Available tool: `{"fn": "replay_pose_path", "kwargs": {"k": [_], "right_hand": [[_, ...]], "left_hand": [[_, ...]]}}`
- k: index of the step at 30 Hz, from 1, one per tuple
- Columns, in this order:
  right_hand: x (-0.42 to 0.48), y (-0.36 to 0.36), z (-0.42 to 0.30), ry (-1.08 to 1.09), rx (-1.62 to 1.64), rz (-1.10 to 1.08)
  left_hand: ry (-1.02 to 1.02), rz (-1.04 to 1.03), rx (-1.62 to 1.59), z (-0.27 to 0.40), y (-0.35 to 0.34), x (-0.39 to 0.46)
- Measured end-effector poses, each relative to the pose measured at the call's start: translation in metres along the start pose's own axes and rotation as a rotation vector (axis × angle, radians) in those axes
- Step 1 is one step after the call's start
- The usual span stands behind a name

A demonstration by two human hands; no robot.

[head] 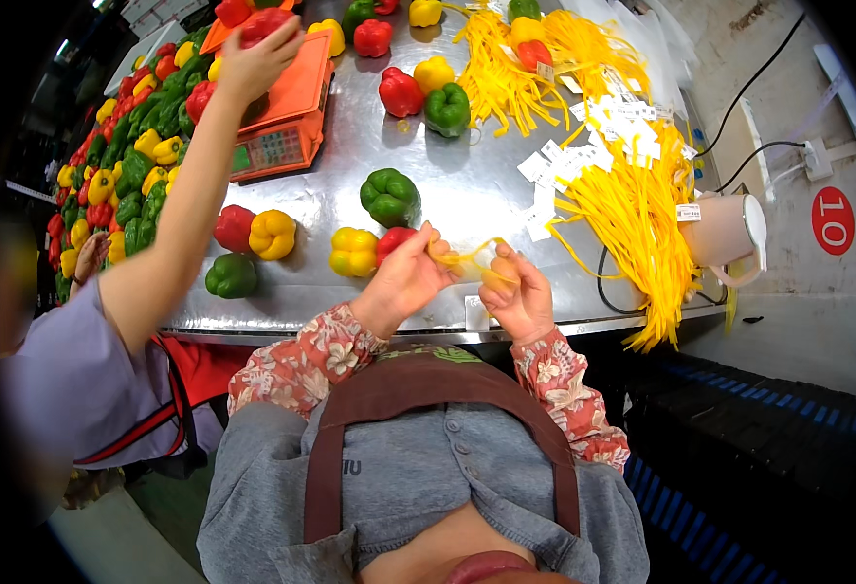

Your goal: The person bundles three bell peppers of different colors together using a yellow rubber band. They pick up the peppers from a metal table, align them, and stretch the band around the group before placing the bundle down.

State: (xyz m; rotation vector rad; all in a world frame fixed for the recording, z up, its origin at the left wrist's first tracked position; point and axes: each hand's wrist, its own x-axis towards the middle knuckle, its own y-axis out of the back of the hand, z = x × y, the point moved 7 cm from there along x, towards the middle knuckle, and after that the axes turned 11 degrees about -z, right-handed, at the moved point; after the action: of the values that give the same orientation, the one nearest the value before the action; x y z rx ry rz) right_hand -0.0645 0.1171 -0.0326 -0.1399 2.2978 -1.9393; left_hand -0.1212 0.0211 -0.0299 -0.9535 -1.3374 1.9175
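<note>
My left hand point(406, 281) and my right hand point(521, 296) are raised over the near edge of the metal table. Between them stretches a thin yellow mesh net point(464, 258), gripped by the fingers of both; it is partly blurred. Just beyond my left hand is a red bell pepper point(394, 239), partly covered by that hand. A yellow bell pepper point(352, 252) sits to its left, and a green one point(390, 198) lies behind it.
Left of me, a co-worker's hand point(263, 62) holds a red pepper over an orange scale point(285, 120). Many peppers point(132, 171) are heaped beyond. Peppers in threes dot the metal table point(340, 146). At right, labelled yellow nets point(632, 219) hang over a pale pitcher point(723, 230).
</note>
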Motion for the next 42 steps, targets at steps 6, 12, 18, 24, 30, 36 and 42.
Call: {"fn": "replay_pose_path", "kwargs": {"k": [6,12,18,24,30,36,42], "right_hand": [[-0.006,0.010,-0.030,-0.078,-1.262,0.367],[-0.002,-0.018,-0.045,-0.141,-0.449,0.185],[-0.002,-0.058,-0.047,-0.225,-1.627,-0.083],[0.003,-0.057,-0.039,-0.304,-1.560,-0.321],[0.017,-0.077,-0.051,0.049,-0.646,-0.223],[0.023,-0.048,-0.029,-0.042,-0.302,-0.280],[0.008,-0.044,-0.015,-0.382,-1.008,-0.058]], "left_hand": [[-0.002,-0.094,0.769,0.013,-0.034,-0.004],[-0.365,-0.213,2.254,0.000,-0.069,-0.019],[-0.303,-0.246,2.265,0.025,-0.069,-0.001],[-0.217,-0.458,1.320,0.033,-0.088,0.001],[0.067,-0.470,0.506,0.012,-0.071,0.000],[0.043,-0.159,0.915,0.022,-0.060,0.000],[-0.078,-0.230,0.384,0.025,-0.045,0.000]]}}
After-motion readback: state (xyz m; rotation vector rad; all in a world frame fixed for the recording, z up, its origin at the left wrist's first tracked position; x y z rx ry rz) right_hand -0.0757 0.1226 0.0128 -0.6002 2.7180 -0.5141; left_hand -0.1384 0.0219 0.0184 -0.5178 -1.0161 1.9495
